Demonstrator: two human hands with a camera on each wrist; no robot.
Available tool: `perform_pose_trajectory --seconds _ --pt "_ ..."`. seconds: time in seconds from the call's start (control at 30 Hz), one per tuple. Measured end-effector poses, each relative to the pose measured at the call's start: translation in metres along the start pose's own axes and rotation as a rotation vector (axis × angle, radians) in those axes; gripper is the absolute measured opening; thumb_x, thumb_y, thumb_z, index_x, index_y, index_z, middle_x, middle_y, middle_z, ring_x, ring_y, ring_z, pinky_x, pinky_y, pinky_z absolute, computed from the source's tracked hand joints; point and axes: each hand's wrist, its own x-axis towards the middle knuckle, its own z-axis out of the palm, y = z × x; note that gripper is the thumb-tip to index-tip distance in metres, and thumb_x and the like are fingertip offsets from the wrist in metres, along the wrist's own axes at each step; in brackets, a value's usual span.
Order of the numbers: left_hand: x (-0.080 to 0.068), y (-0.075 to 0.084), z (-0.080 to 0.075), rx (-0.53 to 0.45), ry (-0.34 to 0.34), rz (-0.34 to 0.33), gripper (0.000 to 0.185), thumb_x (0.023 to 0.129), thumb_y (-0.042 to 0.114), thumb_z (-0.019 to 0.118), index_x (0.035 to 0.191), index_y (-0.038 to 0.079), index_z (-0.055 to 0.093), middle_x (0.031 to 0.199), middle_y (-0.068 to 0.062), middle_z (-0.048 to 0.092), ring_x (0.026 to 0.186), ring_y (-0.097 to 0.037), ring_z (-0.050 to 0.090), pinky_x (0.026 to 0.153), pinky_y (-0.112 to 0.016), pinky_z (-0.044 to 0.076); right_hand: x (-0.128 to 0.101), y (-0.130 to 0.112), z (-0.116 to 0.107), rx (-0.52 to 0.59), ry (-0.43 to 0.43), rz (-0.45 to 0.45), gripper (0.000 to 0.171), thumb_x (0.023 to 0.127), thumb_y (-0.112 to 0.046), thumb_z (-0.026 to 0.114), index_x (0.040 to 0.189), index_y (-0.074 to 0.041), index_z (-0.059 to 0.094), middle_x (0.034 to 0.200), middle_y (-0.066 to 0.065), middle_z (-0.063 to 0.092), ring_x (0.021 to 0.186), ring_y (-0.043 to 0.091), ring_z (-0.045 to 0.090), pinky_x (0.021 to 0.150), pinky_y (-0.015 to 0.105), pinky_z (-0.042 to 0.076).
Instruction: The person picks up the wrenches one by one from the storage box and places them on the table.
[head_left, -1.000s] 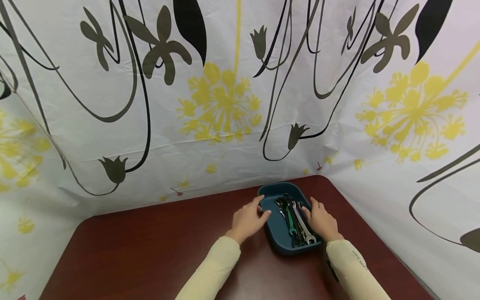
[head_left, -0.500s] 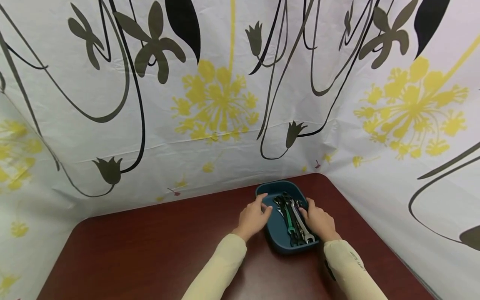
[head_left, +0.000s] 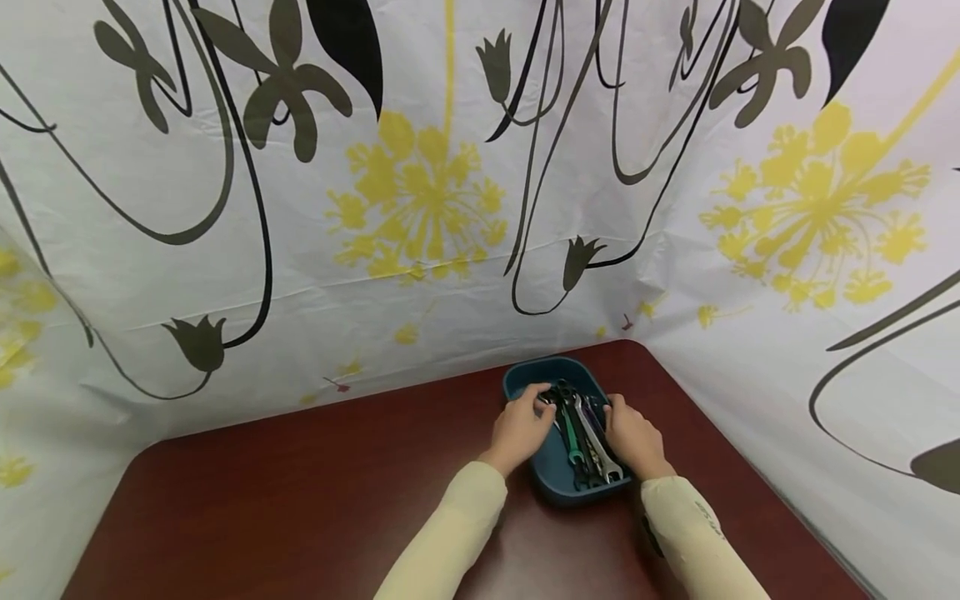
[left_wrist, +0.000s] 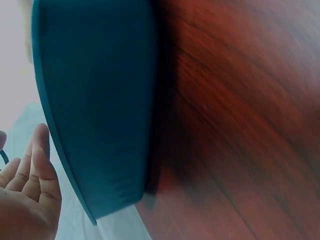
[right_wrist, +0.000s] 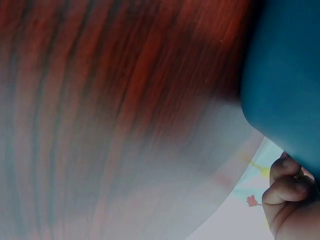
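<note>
A blue plastic bin (head_left: 558, 487) stands on the table and holds a pile of wrenches, among them a green wrench (head_left: 572, 446) and a silver wrench (head_left: 609, 468). My left hand (head_left: 521, 429) reaches over the bin's left rim, its fingertips above the far ends of the wrenches. In the left wrist view its fingers (left_wrist: 44, 172) look loosely bent beside the bin's wall (left_wrist: 95, 110); whether they touch a wrench is hidden. My right hand (head_left: 637, 437) grips the bin's right rim, with curled fingers (right_wrist: 286, 187) showing in the right wrist view.
The bin sits near the far right corner of a dark red-brown wooden table (head_left: 315, 492). A white sheet (head_left: 420, 325) with yellow and grey plant prints hangs behind the table and along its right side. A dark object (head_left: 651, 537) is partly hidden by the right sleeve.
My left hand has moved right, from the bin's left rim to over the wrenches. My right hand stays at the right rim. The view has shifted slightly.
</note>
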Motion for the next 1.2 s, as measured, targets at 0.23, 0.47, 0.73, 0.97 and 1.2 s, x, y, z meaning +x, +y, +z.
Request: perform_pose_trajectory --seconds 0.23,0.47,0.73,0.97,1.2 --pt "0.007 0.007 0.005 -0.05 -0.011 -0.026 0.039 0.099 0.032 0.051 0.137 0.027 0.05 0.105 0.004 0.07 0.051 -0.007 0.05 0.045 -0.026 0.035 0.004 -0.005 -0.002 0.004 0.003 0.009 0.038 0.104 -0.023 0.038 0.134 0.001 0.043 0.107 0.023 0.065 0.075 0.032 0.064 0.057 0.047 0.049" --pt "0.01 0.009 0.013 -0.072 0.0 -0.039 0.034 0.097 0.029 0.056 0.131 0.023 0.056 0.097 0.006 0.07 0.062 0.0 0.055 0.052 -0.023 0.042 0.005 -0.009 0.002 0.038 0.017 -0.002 0.036 0.104 -0.021 0.04 0.13 0.003 0.046 0.1 0.023 0.065 0.077 0.034 0.065 0.06 0.048 0.05" --pt "0.019 0.008 0.025 0.067 -0.004 -0.049 0.036 0.091 0.026 0.066 0.126 0.022 0.058 0.092 0.008 0.07 0.063 -0.002 0.057 0.055 -0.023 0.042 0.005 -0.007 -0.001 0.031 0.034 0.011 0.037 0.104 -0.022 0.039 0.131 0.002 0.045 0.105 0.024 0.065 0.081 0.037 0.065 0.063 0.051 0.05" --pt "0.023 0.007 0.032 0.124 -0.019 -0.065 0.035 0.091 0.028 0.065 0.125 0.024 0.059 0.092 0.009 0.071 0.064 -0.002 0.057 0.058 -0.025 0.042 0.004 -0.004 -0.003 0.022 0.034 0.023 0.038 0.103 -0.023 0.039 0.132 0.001 0.045 0.109 0.025 0.065 0.082 0.038 0.065 0.062 0.051 0.05" --pt "0.025 0.004 0.04 0.295 -0.057 -0.074 0.033 0.09 0.033 0.067 0.121 0.026 0.06 0.09 0.012 0.07 0.059 -0.003 0.054 0.054 -0.024 0.041 0.002 -0.003 -0.001 0.03 0.02 0.042 0.039 0.103 -0.024 0.04 0.133 0.0 0.046 0.111 0.024 0.065 0.08 0.035 0.065 0.059 0.047 0.049"
